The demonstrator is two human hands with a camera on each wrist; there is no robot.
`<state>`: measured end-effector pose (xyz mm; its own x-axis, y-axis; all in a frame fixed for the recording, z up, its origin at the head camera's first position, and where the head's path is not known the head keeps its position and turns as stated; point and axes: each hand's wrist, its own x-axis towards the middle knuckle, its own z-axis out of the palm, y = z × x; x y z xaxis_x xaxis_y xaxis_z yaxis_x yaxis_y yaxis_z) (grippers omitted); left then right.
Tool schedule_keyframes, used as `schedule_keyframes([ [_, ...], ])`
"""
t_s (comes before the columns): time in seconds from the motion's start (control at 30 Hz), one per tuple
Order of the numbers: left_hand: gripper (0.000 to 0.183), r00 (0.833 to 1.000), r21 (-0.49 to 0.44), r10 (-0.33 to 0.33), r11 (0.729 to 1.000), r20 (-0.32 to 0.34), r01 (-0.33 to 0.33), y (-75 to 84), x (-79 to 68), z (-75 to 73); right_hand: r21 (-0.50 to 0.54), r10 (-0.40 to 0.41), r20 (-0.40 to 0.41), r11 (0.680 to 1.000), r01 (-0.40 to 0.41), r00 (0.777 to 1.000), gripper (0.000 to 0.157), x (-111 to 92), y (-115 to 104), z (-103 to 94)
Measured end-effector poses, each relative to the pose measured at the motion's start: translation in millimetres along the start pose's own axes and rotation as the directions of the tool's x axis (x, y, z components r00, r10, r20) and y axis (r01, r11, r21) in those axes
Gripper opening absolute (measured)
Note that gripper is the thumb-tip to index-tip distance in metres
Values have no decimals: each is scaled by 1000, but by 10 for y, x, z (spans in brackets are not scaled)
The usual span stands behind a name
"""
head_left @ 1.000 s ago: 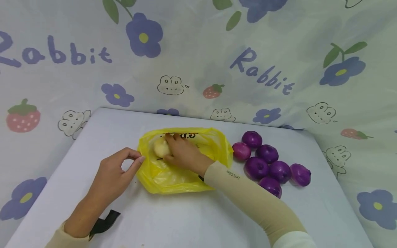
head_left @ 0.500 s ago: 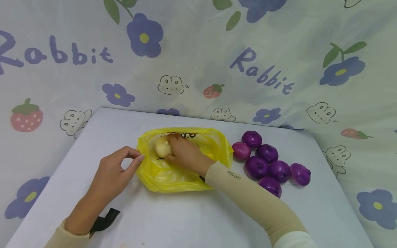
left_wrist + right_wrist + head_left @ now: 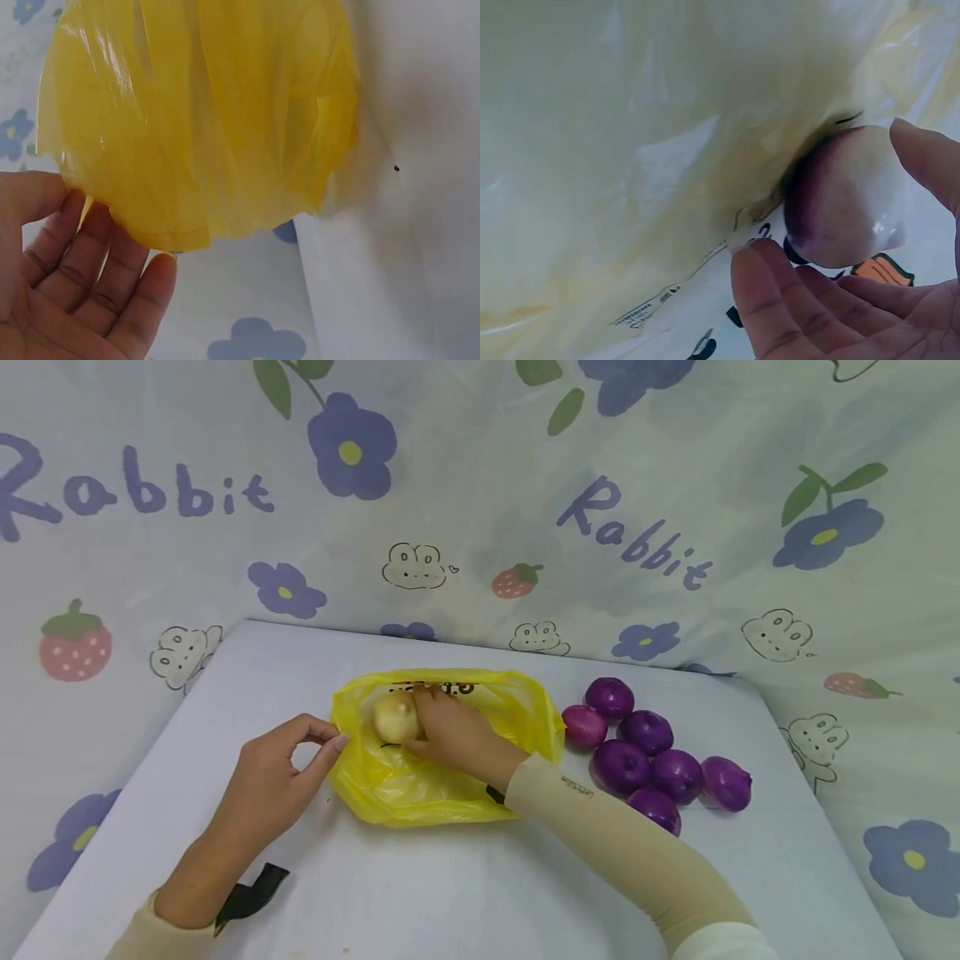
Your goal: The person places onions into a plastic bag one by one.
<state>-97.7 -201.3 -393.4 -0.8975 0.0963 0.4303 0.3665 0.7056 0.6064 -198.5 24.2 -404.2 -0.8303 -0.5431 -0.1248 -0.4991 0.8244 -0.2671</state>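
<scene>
In the head view a yellow plastic bag (image 3: 420,793) lies with its mouth open on the white table. My left hand (image 3: 272,777) pinches the bag's left rim between thumb and fingers; the left wrist view shows the same fingertips at the thin yellow plastic. Inside the bag, at its left, sits an onion (image 3: 397,718), pale in the head view and purple along one side in the right wrist view. My right hand (image 3: 461,733) is inside the bag just right of this onion. Its thumb and fingers (image 3: 761,300) are spread around the onion, seemingly without gripping it.
Several purple onions (image 3: 620,766) lie grouped to the right of the bag, some hidden by the right sleeve (image 3: 607,827). A black strap (image 3: 255,893) hangs by the left wrist. Behind the table (image 3: 450,893) hangs a patterned cloth (image 3: 465,493).
My right hand has drawn slightly right, away from the pale onion, which shows more fully now. The left hand stays at the bag's rim.
</scene>
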Motion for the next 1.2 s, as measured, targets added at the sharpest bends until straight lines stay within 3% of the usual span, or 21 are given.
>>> schedule_keyframes([
  [0.3,12,1000,12,-17,1000,5,17,-1,5,-20,94,-41,-27,995,43,999,78,-114,-17,-85],
  [0.63,9,999,10,-46,999,21,46,20,15,-47,135,-34,2,990,33,999,80,-270,-60,-257],
  [0.83,9,999,26,-35,999,25,34,8,26,-29,140,4,29,990,-8,1000,93,-484,-50,-477],
  [1.2,9,998,28,-55,998,41,54,28,16,-38,202,-42,-38,978,48,998,95,-983,75,-765],
])
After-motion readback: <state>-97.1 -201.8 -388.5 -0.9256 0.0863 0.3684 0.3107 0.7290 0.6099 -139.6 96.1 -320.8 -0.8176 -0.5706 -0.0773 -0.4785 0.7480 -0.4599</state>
